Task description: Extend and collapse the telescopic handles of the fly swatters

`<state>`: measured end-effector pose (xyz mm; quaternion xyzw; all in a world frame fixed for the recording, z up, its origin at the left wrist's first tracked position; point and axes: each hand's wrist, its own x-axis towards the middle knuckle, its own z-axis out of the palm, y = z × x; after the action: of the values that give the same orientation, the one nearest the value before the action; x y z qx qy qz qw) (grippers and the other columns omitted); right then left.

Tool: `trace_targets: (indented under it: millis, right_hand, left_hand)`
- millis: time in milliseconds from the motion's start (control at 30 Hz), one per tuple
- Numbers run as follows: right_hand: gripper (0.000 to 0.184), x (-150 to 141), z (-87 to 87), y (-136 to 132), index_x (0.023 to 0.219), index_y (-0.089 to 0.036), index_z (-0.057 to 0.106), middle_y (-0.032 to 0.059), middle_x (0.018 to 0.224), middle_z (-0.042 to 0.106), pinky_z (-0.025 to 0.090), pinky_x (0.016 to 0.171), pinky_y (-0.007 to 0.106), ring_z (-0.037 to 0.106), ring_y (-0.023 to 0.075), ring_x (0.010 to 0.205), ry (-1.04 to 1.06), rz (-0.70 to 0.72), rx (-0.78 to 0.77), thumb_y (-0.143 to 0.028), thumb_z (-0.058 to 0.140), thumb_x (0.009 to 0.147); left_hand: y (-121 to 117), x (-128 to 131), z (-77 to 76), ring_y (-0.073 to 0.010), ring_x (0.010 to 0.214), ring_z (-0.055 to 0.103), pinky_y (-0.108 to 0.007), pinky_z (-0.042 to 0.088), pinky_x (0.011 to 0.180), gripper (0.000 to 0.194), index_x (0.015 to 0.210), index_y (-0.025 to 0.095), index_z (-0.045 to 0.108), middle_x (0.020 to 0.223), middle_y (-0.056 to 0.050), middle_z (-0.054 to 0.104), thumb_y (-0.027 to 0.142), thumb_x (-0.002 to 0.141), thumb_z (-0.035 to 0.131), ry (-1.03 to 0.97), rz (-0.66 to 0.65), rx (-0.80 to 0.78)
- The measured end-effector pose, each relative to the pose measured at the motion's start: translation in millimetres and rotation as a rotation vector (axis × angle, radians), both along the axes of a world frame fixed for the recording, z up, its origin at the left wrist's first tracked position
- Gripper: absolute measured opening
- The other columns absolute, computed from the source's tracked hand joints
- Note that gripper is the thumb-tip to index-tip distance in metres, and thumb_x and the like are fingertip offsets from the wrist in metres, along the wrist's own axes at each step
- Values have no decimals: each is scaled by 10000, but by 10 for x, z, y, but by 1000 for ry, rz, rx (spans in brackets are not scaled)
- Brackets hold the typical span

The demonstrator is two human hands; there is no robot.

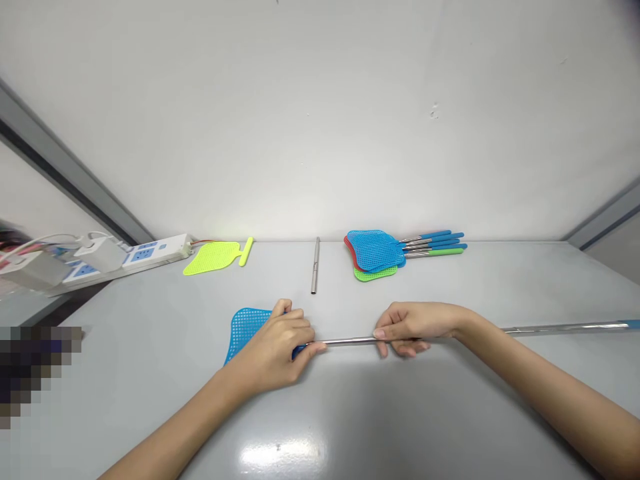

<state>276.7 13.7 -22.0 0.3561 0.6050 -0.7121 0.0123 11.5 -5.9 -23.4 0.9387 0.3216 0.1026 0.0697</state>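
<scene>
A blue mesh swatter head (245,328) lies flat on the grey table (350,413). My left hand (277,347) rests over its right side, fingers closed round the neck where the head meets a long extended metal rod (550,328). My right hand (413,327) pinches that rod a little to the right. The rod runs off to the right and ends in a blue grip (631,324).
At the back lie a yellow-green swatter head (213,257), a short loose metal rod (315,265) and a stack of finished swatters (380,253) with blue and green handles. A white power strip (145,253) with plugs sits at the far left. A wall stands behind.
</scene>
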Motion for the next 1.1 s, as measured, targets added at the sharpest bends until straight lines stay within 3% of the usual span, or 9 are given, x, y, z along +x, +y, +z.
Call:
trace_targets:
  millis: [133,333,500,600,867,1100]
  right_hand:
    - [272,-9,48,-7,786,-118,590,-21,616,514,302,397,154,373,12,401,-24,-43,107,-385,581,737]
    - [387,86,67,46,883,-150,523,-17,581,553,329,385,168,455,61,414,-172,-74,227,-463,615,674]
    - [358,252,43,169,691,-141,522,-18,574,542,300,380,163,434,45,406,-220,-127,276,-485,615,655]
    - [359,264,25,193,675,-141,522,-21,561,530,278,378,166,423,43,403,-197,-196,322,-493,588,673]
    - [339,180,-27,121,668,-117,548,-28,480,460,330,423,182,399,54,402,-136,-185,362,-438,497,765]
    - [339,101,-24,42,627,-129,495,-78,404,328,200,341,164,254,29,335,-71,-111,254,-396,420,822]
  left_hand:
    - [43,-20,9,-106,585,395,-334,250,755,358,570,155,467,526,30,455,330,867,373,16,17,-18]
    - [109,-92,12,-109,578,405,-342,255,775,372,566,161,470,528,27,457,358,864,366,40,40,-23]
    - [223,-200,18,-104,571,399,-335,263,773,365,557,161,456,520,35,457,359,854,381,34,80,-9]
    - [272,-237,5,-101,563,395,-331,272,768,364,548,161,450,512,40,451,357,848,387,16,91,-12]
    - [262,-241,-19,-110,565,409,-301,333,722,331,572,168,460,546,30,442,329,850,383,-17,77,-22]
    - [241,-252,-11,-115,546,379,-305,335,699,339,547,165,452,517,19,432,310,847,392,4,56,62]
